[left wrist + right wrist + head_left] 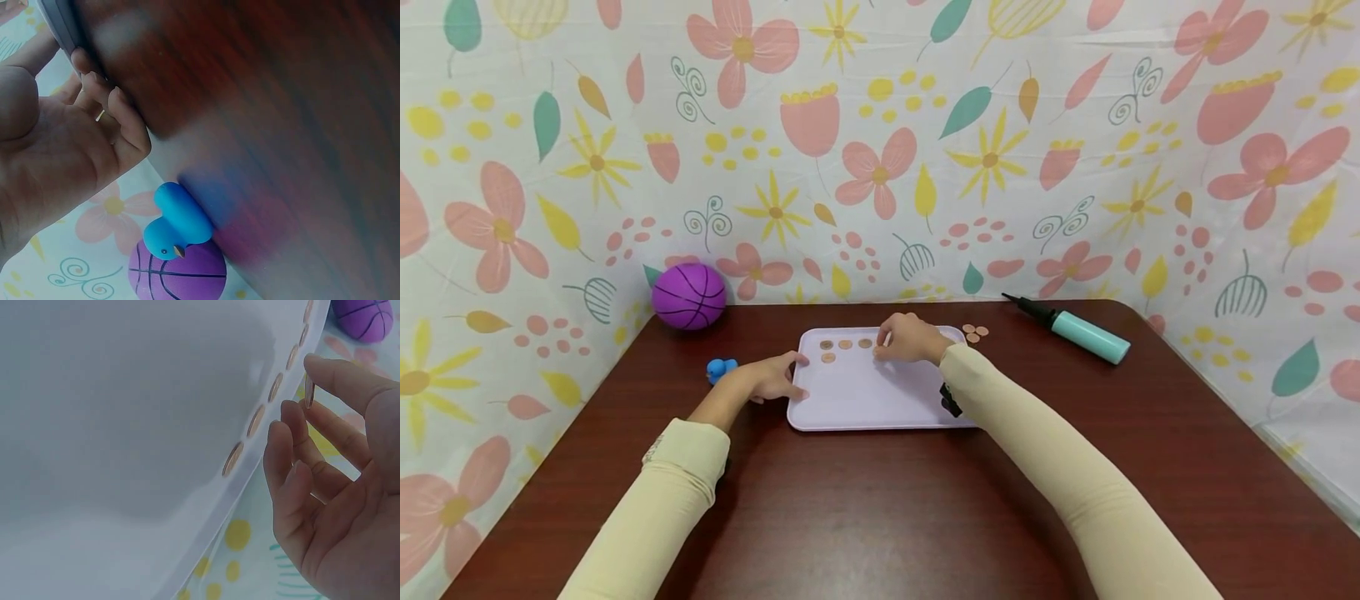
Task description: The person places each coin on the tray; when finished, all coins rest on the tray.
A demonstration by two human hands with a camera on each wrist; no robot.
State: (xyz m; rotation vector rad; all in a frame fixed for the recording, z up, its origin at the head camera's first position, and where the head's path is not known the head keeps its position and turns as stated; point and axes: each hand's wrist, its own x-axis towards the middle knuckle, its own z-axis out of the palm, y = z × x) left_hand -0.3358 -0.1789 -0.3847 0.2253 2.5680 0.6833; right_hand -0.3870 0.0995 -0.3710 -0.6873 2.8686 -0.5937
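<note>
A pale lilac tray (pixel 850 400) lies on the table. Several copper-coloured coins (pixel 846 344) line its far side, with one coin (pixel 828 358) set nearer the middle. My right hand (pixel 910 337) is over the far part of the tray, thumb and a finger pinching a single coin (pixel 309 392) on edge; its other fingers curl loosely. At the tray's left end my left hand (pixel 771 377) holds the rim, thumb and forefinger spread over it. In the left wrist view, the other left fingers (pixel 128 119) bend beside the tray's outer edge.
Three more coins (pixel 973 337) lie just beyond the tray's far right corner. A teal hand pump (pixel 1088 335) is farther right. A blue toy bird (pixel 721 369) sits left of the tray, with a purple ball (pixel 689 296) behind it. Patterned cloth (pixel 880 208) hangs along the table's back.
</note>
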